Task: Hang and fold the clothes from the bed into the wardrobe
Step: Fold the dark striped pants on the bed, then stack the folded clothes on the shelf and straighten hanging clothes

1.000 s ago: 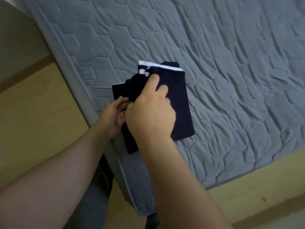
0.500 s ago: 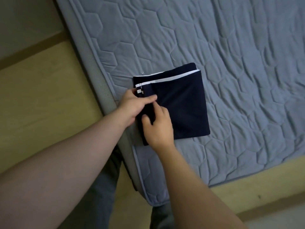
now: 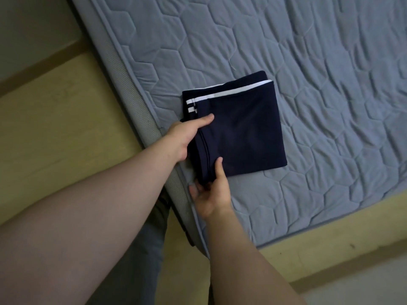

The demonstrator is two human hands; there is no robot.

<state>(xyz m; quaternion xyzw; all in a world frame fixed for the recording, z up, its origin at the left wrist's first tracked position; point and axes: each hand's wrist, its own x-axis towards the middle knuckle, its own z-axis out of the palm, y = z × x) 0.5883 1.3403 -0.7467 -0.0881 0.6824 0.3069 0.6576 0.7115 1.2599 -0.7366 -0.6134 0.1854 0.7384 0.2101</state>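
A folded navy garment (image 3: 242, 135) with white stripes along its top edge lies on the grey quilted mattress (image 3: 308, 62), near the mattress's left edge. My left hand (image 3: 187, 135) grips the garment's left side, thumb on top and fingers hidden beneath the cloth. At the near left corner my right hand (image 3: 211, 190) pinches the fold, thumb on top and fingers under it.
The mattress sits on a light wooden bed frame (image 3: 55, 133) that shows on the left and along the near edge (image 3: 330, 245). My grey trouser leg (image 3: 145, 249) stands against the mattress corner. Pale floor shows at the bottom right.
My right hand slid from the garment's top down to its near left corner. My left hand shifted its grip onto the left side. The garment now lies flatter and squarer.
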